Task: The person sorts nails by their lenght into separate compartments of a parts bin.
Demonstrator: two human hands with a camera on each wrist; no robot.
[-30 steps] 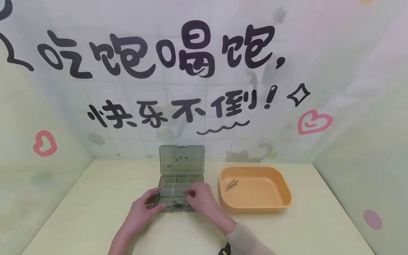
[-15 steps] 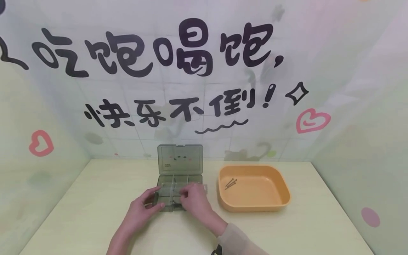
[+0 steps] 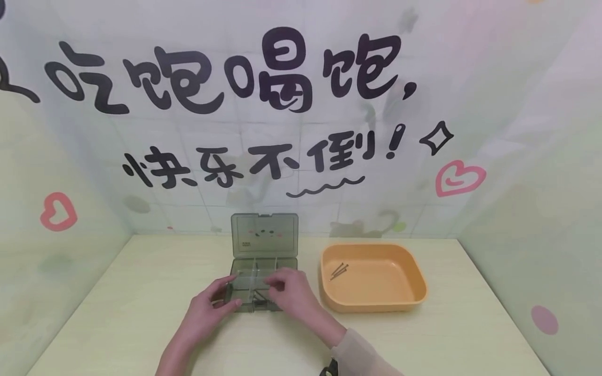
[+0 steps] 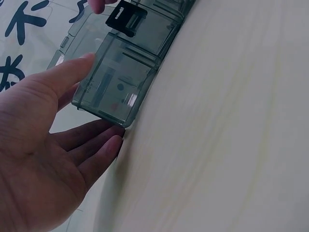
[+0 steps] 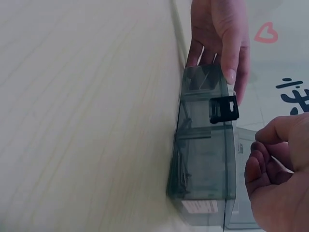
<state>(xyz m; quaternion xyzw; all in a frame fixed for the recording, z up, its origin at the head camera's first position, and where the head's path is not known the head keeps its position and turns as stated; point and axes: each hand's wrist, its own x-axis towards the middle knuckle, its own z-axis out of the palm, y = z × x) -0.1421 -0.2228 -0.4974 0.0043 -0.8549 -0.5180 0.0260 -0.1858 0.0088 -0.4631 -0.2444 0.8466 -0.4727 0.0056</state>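
Note:
A grey see-through compartment box (image 3: 242, 266) stands on the table with its lid (image 3: 265, 248) raised at the back. My left hand (image 3: 207, 308) grips its left end, thumb over the front rim and the other fingers along the side. Over the right-hand compartments is my right hand (image 3: 291, 293), fingers curled and fingertips together, with nothing showing between them. In the right wrist view that hand (image 5: 280, 176) hovers beside the box's upper edge. Thin dark screws (image 5: 181, 169) show through the wall of the nearest compartment. A black latch (image 5: 224, 109) sits on the box's front.
To the right, an orange tray (image 3: 376, 304) holds several screws (image 3: 339, 271) at its left side. The pale wooden table (image 3: 113, 313) is bounded by printed walls (image 3: 155, 115) at the back and both sides.
My right hand shifts a little left over the box, then slightly back right, which uncovers more of the front compartment with screws. My left hand keeps its grip. The view drifts slightly.

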